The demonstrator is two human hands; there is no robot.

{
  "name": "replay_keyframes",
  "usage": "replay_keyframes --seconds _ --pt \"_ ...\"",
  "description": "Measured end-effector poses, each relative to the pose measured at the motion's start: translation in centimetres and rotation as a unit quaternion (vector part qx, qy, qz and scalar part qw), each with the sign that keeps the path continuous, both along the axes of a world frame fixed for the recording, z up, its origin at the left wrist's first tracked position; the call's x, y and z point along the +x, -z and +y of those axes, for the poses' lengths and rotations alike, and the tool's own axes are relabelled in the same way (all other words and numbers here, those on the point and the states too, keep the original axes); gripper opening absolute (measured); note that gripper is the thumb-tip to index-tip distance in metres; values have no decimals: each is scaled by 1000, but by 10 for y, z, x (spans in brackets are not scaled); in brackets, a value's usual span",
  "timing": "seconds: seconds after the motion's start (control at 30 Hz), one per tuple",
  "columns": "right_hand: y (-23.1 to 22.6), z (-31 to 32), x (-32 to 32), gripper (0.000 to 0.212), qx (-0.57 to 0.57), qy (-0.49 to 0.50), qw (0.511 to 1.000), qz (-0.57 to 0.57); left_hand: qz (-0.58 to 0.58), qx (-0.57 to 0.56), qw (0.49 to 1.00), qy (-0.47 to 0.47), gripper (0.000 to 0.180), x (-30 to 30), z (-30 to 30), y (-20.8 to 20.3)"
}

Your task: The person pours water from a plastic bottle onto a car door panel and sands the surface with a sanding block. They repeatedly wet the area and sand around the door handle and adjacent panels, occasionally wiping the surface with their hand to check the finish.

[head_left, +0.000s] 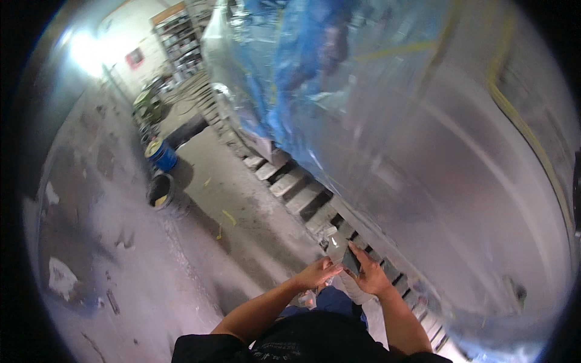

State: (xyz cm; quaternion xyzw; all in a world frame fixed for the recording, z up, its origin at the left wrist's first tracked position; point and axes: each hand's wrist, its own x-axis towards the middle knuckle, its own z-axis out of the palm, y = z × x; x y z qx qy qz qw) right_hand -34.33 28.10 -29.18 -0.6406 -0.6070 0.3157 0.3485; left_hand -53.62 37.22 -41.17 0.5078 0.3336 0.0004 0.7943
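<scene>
A small, flat, dark grey pad (351, 261), which looks like a sanding pad, rests in my right hand (371, 277), between the thumb and fingers. Close beside it on the left is my left hand (315, 273), its fingers bent together and their tips near the pad's edge. Whether those fingers pinch anything is too small to tell. Both hands are in front of my body, low in the picture, apart from the large panel on the right. That curved, dull grey-pink panel (436, 193) has blue and clear plastic film (308, 66) over its upper part.
A slatted wooden platform (302, 192) runs along the panel's lower edge. At left on the concrete floor (242, 206) stand a dark bucket (162, 192) and a blue can (161, 155). A stained wall (121, 242) borders the left. Loaded shelves (178, 42) stand far back.
</scene>
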Motion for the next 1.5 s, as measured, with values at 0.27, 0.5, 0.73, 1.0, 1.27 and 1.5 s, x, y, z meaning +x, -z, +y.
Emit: replay_keyframes --seconds 0.27,0.5,0.73,1.0,1.27,1.5 --pt "8 152 -40 58 -152 -129 959 201 31 16 964 -263 69 -51 91 -74" --pt "-3 275 -79 58 -343 -35 921 179 50 135 882 -449 68 -158 141 -51" --pt "47 382 -161 25 -343 10 891 296 -26 132 820 -556 63 -296 219 -46" --pt "127 478 -224 40 -222 -33 974 11 11 196 831 -521 64 -418 338 -70" --pt "115 571 -280 38 -141 19 989 28 50 221 832 -507 63 -493 465 -51" --pt "118 703 -332 38 -215 76 958 172 57 232 825 -512 71 -546 594 -27"
